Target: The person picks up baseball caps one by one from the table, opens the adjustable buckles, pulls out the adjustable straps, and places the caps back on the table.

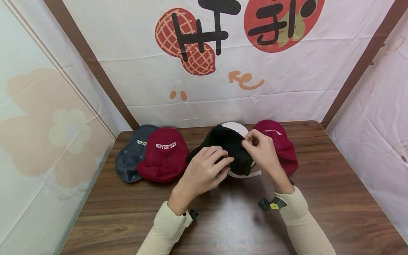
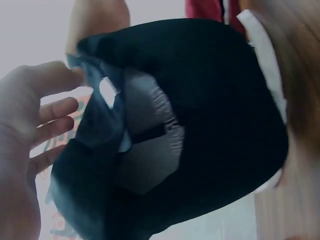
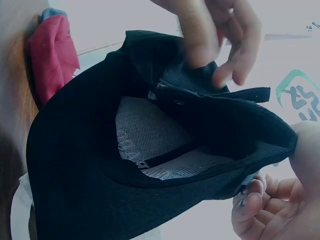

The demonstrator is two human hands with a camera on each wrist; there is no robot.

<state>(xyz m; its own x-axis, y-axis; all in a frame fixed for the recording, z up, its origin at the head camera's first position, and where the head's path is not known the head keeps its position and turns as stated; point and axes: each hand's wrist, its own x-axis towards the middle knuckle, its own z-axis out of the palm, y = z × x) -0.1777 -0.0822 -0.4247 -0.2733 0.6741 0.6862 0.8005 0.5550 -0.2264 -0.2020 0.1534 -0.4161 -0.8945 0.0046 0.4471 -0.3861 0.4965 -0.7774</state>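
A black baseball cap (image 1: 226, 141) is tilted up over the table, so the right wrist view looks into its inside with pale lining. My right hand (image 1: 262, 150) pinches the cap's rim between thumb and fingers. My left hand (image 1: 205, 171) is at the cap's back opening; its fingers are loosely bent and spread apart, with the thumb near the rim. A loose strap end (image 3: 257, 95) sticks out beside the left fingertips. Behind the black cap, partly hidden, is a white cap (image 1: 237, 127).
On the left of the table (image 1: 223, 219) lie a dark blue cap (image 1: 127, 161) and a dark red cap (image 1: 165, 159), both lettered. Another dark red cap (image 1: 287, 152) lies on the right, partly behind my right hand. A printed cloth (image 1: 143, 85) hangs along the back.
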